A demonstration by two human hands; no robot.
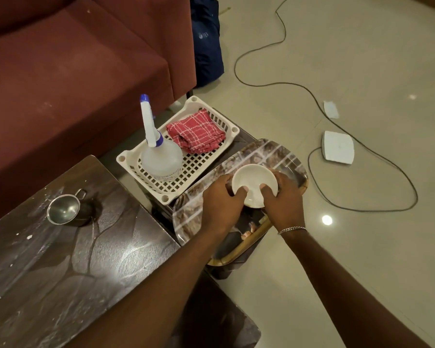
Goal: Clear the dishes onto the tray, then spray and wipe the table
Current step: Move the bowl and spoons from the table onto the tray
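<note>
A white bowl [253,182] is held over the patterned oval tray [290,159], which sits to the right of the table. My left hand [220,204] grips the bowl's left rim with its thumb inside. My right hand [284,200] grips the right rim the same way. A small steel cup [64,209] with a handle stands on the dark wooden table [86,259], whose top is smeared with white streaks and crumbs. A clear spray bottle [158,151] with a blue-and-white nozzle and a folded red checked cloth [196,134] lie in a white plastic basket [226,144] behind the tray.
A maroon sofa [60,71] runs along the table's far side. A black cable [312,94] loops across the tiled floor at the right, near a white box [338,146] and a scrap of paper [331,109]. A dark blue bag [206,38] leans beside the sofa.
</note>
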